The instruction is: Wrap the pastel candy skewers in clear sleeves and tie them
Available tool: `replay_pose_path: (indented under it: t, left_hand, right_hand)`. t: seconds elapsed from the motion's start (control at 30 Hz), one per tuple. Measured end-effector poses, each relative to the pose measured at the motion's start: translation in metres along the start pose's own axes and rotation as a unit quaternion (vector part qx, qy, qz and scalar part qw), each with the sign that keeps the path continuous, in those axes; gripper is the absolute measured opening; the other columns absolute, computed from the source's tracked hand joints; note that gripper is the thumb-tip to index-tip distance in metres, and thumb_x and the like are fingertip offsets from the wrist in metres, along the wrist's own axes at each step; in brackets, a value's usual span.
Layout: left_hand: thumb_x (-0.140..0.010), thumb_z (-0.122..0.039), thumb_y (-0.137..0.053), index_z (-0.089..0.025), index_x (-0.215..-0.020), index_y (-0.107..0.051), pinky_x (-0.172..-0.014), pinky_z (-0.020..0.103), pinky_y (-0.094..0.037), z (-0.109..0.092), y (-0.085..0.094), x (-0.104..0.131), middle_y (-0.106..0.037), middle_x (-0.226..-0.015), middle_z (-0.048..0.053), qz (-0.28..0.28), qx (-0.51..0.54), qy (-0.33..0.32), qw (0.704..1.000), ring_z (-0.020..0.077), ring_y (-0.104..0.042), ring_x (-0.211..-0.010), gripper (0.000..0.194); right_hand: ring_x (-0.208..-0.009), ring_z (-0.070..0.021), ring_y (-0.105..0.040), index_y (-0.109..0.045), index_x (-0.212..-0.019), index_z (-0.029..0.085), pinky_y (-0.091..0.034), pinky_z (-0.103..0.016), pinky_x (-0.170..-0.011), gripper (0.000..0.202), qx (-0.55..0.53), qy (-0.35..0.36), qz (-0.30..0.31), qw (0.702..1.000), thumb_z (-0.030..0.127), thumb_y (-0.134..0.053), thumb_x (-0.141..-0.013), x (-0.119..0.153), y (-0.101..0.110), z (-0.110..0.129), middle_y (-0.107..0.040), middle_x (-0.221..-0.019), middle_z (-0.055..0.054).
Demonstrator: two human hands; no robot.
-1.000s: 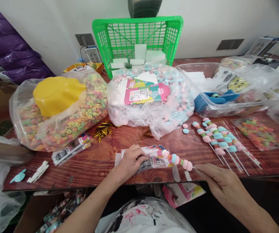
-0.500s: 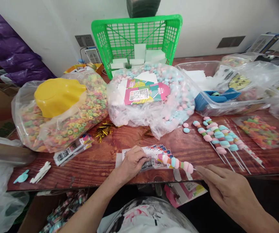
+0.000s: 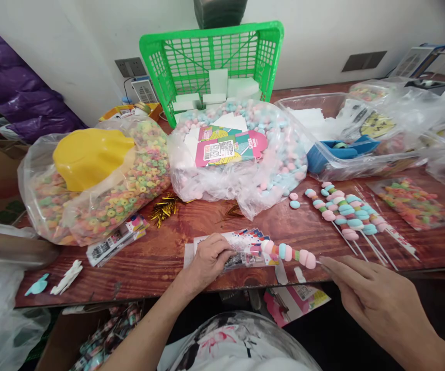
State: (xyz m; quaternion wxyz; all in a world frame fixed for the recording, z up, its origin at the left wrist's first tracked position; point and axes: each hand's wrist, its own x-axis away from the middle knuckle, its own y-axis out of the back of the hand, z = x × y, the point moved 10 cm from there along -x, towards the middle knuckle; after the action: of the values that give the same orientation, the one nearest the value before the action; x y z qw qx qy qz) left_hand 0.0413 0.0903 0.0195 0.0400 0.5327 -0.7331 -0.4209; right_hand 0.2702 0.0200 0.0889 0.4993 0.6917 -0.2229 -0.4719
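The left hand (image 3: 209, 259) presses curled fingers on a stack of printed bags (image 3: 245, 247) at the near edge of the table (image 3: 160, 260). The right hand (image 3: 377, 304) pinches the stick end of a candy skewer (image 3: 289, 253) — its far tip lies over the bags. Right of it lie finished skewers (image 3: 346, 214); behind, a sack of pink-blue candy (image 3: 241, 154) and — far left — one of coloured rings (image 3: 98, 180).
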Motion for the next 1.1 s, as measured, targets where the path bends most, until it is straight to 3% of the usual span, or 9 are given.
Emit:
replay_pose_path:
  t: [0.13,0.33,0.67,0.83,0.93,1.1]
  left_hand:
    - [-0.086,-0.019,-0.060,-0.015,-0.072,-0.061,-0.066,0.024,-0.040,0.005,-0.001,-0.001,-0.059,-0.071,0.002,0.003,0.017,0.033,0.999,0.0128,-0.053,-0.070,0.014]
    - [-0.085,-0.019,-0.060,-0.015,-0.066,-0.055,-0.061,0.023,-0.035,0.016,-0.004,-0.004,-0.052,-0.067,-0.001,0.015,0.024,0.097,0.995,0.0112,-0.048,-0.065,0.020]
    - [-0.084,-0.021,-0.062,-0.015,-0.067,-0.058,-0.063,0.023,-0.036,0.015,-0.006,-0.005,-0.054,-0.068,0.000,0.027,0.011,0.081,0.996,0.0123,-0.050,-0.067,0.018]
    - [-0.092,-0.027,-0.052,-0.016,-0.098,-0.069,-0.070,0.026,-0.039,0.000,-0.015,-0.007,-0.058,-0.080,0.005,0.064,-0.042,0.015,0.997,0.0151,-0.052,-0.076,0.021]
    - [-0.093,-0.026,-0.051,-0.016,-0.088,-0.072,-0.068,0.026,-0.039,0.000,-0.016,-0.009,-0.058,-0.076,0.005,0.070,-0.044,0.024,0.996,0.0151,-0.052,-0.074,0.024]
    - [-0.084,-0.021,-0.062,-0.014,-0.072,-0.070,-0.064,0.024,-0.039,0.016,-0.013,-0.012,-0.059,-0.068,0.003,0.045,0.052,0.103,0.992,0.0132,-0.054,-0.067,0.017]
  right_hand:
    - [-0.072,-0.0152,-0.065,-0.062,-0.106,0.019,-0.047,-0.028,-0.067,0.027,-0.039,-0.026,-0.018,0.999,0.009,-0.045,-0.088,0.008,0.001,-0.003,-0.069,-0.086,-0.002]
    - [-0.073,-0.0133,-0.065,-0.065,-0.107,0.020,-0.048,-0.024,-0.072,0.022,-0.123,-0.115,-0.117,0.979,0.015,-0.057,-0.087,0.025,0.010,-0.012,-0.069,-0.085,-0.002]
    - [-0.070,-0.0117,-0.065,-0.065,-0.107,0.019,-0.048,-0.022,-0.068,0.021,-0.115,-0.122,-0.083,0.982,0.016,-0.054,-0.089,0.033,-0.012,-0.002,-0.068,-0.081,-0.001]
    - [-0.071,-0.0105,-0.065,-0.065,-0.107,0.019,-0.048,-0.021,-0.070,0.021,-0.129,-0.136,-0.072,0.980,0.014,-0.054,-0.089,0.038,-0.020,-0.002,-0.069,-0.083,0.000]
    - [-0.074,-0.0110,-0.066,-0.065,-0.106,0.018,-0.048,-0.021,-0.073,0.021,-0.134,-0.148,-0.094,0.975,0.012,-0.056,-0.088,0.040,-0.017,-0.004,-0.069,-0.085,-0.001]
    - [-0.071,-0.0107,-0.066,-0.065,-0.105,0.018,-0.049,-0.021,-0.072,0.021,-0.165,-0.165,-0.129,0.964,0.010,-0.059,-0.086,0.039,-0.007,-0.004,-0.068,-0.083,-0.001]
